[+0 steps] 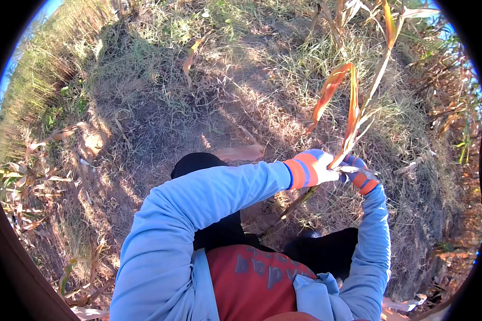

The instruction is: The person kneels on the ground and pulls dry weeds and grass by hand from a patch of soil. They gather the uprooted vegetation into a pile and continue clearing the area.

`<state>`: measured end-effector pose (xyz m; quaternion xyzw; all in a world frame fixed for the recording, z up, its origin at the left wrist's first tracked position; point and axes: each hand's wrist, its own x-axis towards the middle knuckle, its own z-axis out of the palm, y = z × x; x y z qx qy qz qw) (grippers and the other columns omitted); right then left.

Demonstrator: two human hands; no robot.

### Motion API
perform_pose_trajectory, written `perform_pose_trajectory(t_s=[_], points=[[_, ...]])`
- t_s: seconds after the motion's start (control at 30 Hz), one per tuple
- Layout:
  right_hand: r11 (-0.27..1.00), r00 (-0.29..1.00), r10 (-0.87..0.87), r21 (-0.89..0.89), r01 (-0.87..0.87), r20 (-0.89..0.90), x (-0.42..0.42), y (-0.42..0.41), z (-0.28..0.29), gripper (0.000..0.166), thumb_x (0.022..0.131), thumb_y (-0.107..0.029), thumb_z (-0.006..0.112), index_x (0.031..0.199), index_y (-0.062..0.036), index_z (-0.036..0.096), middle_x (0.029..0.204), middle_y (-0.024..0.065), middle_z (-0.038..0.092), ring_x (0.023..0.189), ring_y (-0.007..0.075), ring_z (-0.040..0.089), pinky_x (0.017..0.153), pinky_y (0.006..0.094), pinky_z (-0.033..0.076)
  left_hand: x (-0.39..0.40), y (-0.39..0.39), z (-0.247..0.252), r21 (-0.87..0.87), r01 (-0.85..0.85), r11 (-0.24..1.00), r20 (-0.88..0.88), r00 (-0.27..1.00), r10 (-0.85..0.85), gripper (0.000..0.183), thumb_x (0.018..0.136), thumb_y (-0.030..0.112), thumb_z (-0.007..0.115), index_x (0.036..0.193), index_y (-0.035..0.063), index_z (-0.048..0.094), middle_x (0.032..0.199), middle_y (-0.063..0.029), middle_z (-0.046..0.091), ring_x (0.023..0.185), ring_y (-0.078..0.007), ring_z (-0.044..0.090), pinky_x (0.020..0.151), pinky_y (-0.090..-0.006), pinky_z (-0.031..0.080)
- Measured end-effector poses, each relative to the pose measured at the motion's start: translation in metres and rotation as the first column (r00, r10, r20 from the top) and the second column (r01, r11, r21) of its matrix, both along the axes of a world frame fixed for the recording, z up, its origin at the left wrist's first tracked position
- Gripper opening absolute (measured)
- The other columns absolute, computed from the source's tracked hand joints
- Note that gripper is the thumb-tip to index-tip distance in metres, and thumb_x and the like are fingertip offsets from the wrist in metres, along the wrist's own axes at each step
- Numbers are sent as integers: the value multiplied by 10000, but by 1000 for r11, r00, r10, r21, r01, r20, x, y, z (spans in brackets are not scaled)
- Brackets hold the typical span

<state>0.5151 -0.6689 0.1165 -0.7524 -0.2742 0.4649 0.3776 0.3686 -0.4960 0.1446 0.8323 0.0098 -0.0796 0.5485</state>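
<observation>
A dry maize stalk slants from the ground between my legs towards the upper right, its orange-brown leaves hanging. My left hand, in an orange, blue and white knit glove, closes around the stalk at about its middle. Just to the right, my right hand, in a matching glove, is curled against a pale dry husk beside the stalk. The husk lies across part of that glove, and its fingertips are partly hidden. Whether an ear of maize is inside the husk cannot be made out.
Dry grass and bare soil cover the ground ahead. A broad dry leaf lies by my left knee. Withered maize plants stand along the right, and more dry maize leaves lie at the left. Tall grass rises at the upper left.
</observation>
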Motion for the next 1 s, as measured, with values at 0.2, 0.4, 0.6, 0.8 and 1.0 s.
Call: perform_pose_trajectory(t_s=[0.2, 0.4, 0.6, 0.8, 1.0], points=[[978, 962, 193, 113, -173, -193, -56, 5, 8, 346, 818, -223, 559, 1126, -72, 518, 913, 4, 604, 672, 38, 479, 563, 201, 406, 28, 16, 1, -215, -133, 968, -55, 991, 124, 252, 776, 253, 618, 880, 24, 602, 715, -73, 586, 655, -125, 529, 600, -278, 423], [990, 967, 113, -53, -128, -230, -86, 15, -41, 287, 852, -226, 522, 1085, -60, 507, 957, 47, 613, 607, 65, 509, 524, 201, 428, 34, 7, 19, -74, -160, 984, -59, 986, 156, 218, 788, 229, 613, 840, 18, 594, 648, -41, 550, 589, -99, 493, 522, -260, 400], [991, 938, -64, 89, 100, -339, -88, 10, -60, 148, 848, -137, 519, 974, -61, 531, 907, 54, 614, 641, 105, 579, 572, 237, 494, 50, 22, -18, -459, -102, 883, 114, 978, 172, 255, 840, 205, 549, 1008, 14, 524, 820, -24, 559, 677, -104, 522, 584, -246, 432], [999, 970, -44, -21, 40, -241, -85, -7, -75, 143, 842, -125, 530, 970, -62, 547, 857, 37, 622, 656, 97, 578, 580, 236, 494, 65, 59, 20, -657, -301, 691, 38, 903, 429, 418, 876, 372, 466, 1115, 30, 451, 916, -43, 567, 778, -141, 549, 708, -287, 454], [997, 935, -82, -21, 80, -346, -96, -15, -94, 265, 796, -180, 593, 1029, -56, 569, 845, 42, 613, 691, 105, 565, 636, 259, 481, 74, 75, 32, -923, -204, 327, -38, 893, 449, 260, 835, 309, 566, 993, 106, 531, 790, 14, 528, 712, -88, 506, 645, -225, 419]])
